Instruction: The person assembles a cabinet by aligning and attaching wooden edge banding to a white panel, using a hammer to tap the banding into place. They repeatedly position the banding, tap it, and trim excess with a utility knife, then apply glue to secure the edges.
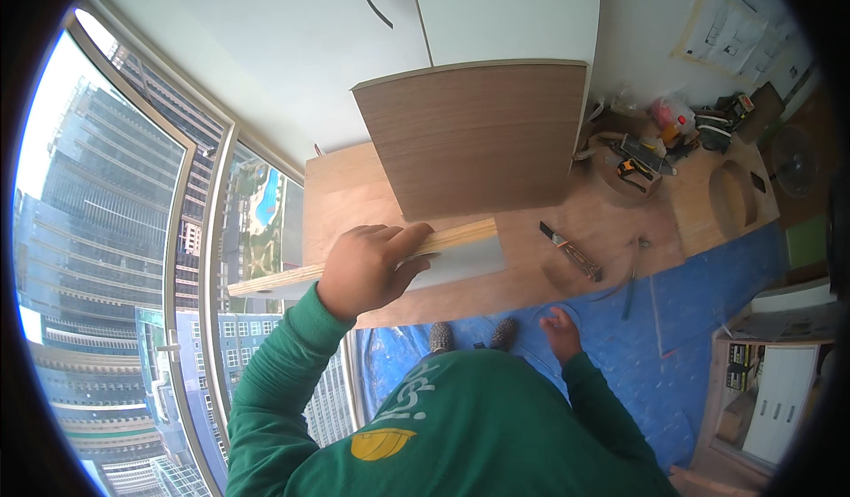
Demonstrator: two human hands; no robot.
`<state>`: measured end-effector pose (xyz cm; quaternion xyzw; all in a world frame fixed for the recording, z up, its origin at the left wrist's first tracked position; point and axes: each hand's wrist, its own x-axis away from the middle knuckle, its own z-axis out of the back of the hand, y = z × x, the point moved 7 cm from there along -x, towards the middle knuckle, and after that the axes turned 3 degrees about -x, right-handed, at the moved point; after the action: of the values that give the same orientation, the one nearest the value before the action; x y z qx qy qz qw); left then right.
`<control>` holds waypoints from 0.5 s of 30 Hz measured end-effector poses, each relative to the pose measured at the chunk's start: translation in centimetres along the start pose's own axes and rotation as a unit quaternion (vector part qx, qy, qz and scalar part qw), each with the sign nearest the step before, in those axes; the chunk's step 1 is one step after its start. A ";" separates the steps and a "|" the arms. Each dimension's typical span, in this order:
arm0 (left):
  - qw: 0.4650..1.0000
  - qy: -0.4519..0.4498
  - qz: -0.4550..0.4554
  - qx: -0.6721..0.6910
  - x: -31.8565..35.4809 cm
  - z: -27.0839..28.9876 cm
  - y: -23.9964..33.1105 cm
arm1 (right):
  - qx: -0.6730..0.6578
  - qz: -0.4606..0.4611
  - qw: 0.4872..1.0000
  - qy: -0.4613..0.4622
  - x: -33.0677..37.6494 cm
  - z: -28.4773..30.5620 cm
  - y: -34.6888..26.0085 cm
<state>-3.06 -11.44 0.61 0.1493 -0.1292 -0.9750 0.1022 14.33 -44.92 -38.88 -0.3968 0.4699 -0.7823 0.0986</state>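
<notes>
My left hand grips the top edge of a plywood board. The board stands on edge, its layered edge facing up and a pale grey face turned toward me. My right hand hangs lower, off the bench front, with fingers loosely bent, the thumb apart and nothing visible in it. On the wooden bench top, right of the board, lies a tool with a dark blade and a brown patterned handle. Beside that rests a thin-shafted tool with a teal handle.
A large brown panel leans against white cabinet doors. Back right, a tape measure lies among heaped tools and a red-topped bottle. Tall windows line the left. Blue sheeting covers the floor; a shelf unit stands right.
</notes>
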 end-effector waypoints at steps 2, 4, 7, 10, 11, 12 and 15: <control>1.000 -0.019 0.013 -0.013 -0.8 -1.4 -0.1 | -0.003 0.038 0.999 -0.023 -0.3 0.5 -1.2; 0.999 -0.036 0.030 -0.019 -1.7 -2.8 -0.1 | -0.008 0.057 0.998 -0.038 -0.5 0.9 -2.4; 0.997 -0.058 0.052 -0.027 -3.1 -4.3 0.2 | 0.021 0.077 0.996 -0.048 -0.4 1.4 -3.7; 0.989 -0.099 0.094 -0.056 -3.9 -5.1 0.0 | 0.061 0.114 0.991 -0.045 -0.5 2.4 -4.6; 0.989 -0.093 0.100 -0.060 -4.1 -4.9 0.0 | 0.082 0.131 0.986 -0.057 -0.5 2.6 -4.9; 0.989 -0.087 0.106 -0.061 -4.2 -4.7 0.0 | 0.112 0.115 0.985 -0.068 -0.5 2.9 -4.7; 0.985 -0.094 0.127 -0.062 -3.8 -4.4 -0.1 | 0.112 0.114 0.984 -0.082 -0.6 3.8 -5.1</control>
<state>1.87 -11.44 -2.42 0.0326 -0.0955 -0.9699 0.2218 18.55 -44.33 -34.09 -0.3903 0.4118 -0.7782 0.2693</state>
